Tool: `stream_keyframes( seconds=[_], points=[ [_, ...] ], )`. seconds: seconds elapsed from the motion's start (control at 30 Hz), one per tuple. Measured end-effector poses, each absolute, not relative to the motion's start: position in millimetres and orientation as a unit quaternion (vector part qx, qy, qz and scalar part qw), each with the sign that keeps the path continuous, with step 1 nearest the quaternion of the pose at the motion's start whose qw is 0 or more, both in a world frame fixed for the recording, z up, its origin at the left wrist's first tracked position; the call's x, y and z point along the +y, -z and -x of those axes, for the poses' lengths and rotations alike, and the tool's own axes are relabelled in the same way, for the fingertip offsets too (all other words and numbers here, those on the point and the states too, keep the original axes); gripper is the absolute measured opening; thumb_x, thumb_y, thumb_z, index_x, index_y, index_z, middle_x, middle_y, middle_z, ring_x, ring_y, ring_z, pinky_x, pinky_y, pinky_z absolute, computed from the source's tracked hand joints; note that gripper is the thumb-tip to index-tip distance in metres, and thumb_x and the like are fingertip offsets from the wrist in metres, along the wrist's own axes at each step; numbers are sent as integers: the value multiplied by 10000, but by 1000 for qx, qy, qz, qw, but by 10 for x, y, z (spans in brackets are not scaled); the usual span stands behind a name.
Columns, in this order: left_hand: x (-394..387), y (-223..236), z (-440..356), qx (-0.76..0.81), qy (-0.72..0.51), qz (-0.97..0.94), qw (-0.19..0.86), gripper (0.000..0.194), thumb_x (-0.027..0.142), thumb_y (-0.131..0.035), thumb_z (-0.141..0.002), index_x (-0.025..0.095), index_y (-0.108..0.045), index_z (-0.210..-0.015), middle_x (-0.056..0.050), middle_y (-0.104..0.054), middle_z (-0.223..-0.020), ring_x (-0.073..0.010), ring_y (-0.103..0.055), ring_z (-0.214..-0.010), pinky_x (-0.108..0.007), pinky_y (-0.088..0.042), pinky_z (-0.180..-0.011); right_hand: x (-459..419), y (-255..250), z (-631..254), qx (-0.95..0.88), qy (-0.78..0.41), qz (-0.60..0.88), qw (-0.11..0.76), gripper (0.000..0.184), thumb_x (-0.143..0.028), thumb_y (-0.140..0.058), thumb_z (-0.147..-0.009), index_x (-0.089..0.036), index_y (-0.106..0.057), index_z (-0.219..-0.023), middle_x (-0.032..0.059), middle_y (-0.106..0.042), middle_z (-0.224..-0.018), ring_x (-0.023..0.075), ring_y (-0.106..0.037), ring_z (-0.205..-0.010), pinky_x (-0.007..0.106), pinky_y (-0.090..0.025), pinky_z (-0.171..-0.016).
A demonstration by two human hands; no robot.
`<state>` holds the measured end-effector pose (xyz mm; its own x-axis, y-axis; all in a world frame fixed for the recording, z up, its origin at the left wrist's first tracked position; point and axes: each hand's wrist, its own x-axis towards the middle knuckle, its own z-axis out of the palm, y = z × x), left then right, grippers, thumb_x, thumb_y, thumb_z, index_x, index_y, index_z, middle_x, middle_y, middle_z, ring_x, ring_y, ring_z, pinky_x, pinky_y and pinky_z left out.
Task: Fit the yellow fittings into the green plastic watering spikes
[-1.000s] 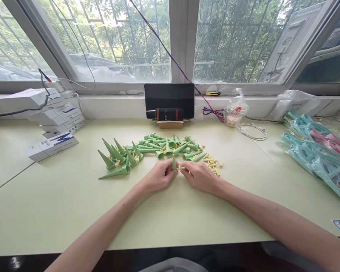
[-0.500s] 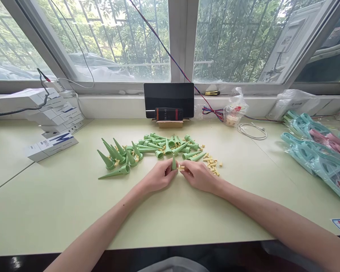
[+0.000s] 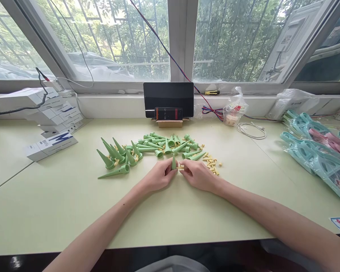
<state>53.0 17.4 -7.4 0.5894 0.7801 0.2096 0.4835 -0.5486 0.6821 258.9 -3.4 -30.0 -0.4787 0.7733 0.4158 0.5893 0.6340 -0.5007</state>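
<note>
My left hand point(image 3: 162, 175) is closed around a green plastic cone spike point(image 3: 173, 162), its tip pointing up. Between the fingertips of my right hand point(image 3: 198, 174) is a small yellow plastic valve piece point(image 3: 180, 167), held sideways against the lower side of the cone; how far it goes in cannot be made out. Just beyond my hands lies a heap of green cone spikes point(image 3: 155, 143). Several more cones point(image 3: 117, 155) stand upright to the left, some with yellow pieces at their bases. Close to my right hand is a loose pile of yellow pieces point(image 3: 211, 162).
At the back, a phone point(image 3: 169, 113) leans before a dark tablet point(image 3: 169, 94). White boxes point(image 3: 55, 117) are stacked left. A white cable point(image 3: 252, 130) and a plastic bag with a cup point(image 3: 234, 109) lie back right. Wrapped teal plastic items point(image 3: 314, 151) occupy the right side.
Both hands keep the same hold, with the yellow piece still against the cone. The whole view has shifted very slightly; nothing else visibly moved.
</note>
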Motion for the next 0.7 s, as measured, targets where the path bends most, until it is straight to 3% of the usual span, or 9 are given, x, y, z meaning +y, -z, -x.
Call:
stream_keyframes(
  seconds=[0.47, 0.7],
  points=[
    [177, 83, -535, 372, -250, -847, 287, 66, 220, -513, -884, 172, -540, -847, 53, -400, -638, -106, -361, -586, -239, -309, -557, -21, 290, -2578, -848, -142, 410, 305, 113, -117, -522, -888, -154, -567, -984, 6, -573, -706, 147, -515, -617, 246, -363, -597],
    [167, 66, -541, 373, -248, -845, 290, 90, 241, -514, -888, 171, -549, -843, 52, -390, -626, -106, -353, -578, -242, -293, -547, -13, 298, -2566, -860, -113, 412, 279, 98, -146, -471, -940, -168, -530, -864, 25, -584, -727, 149, -508, -625, 254, -341, -591]
  ],
)
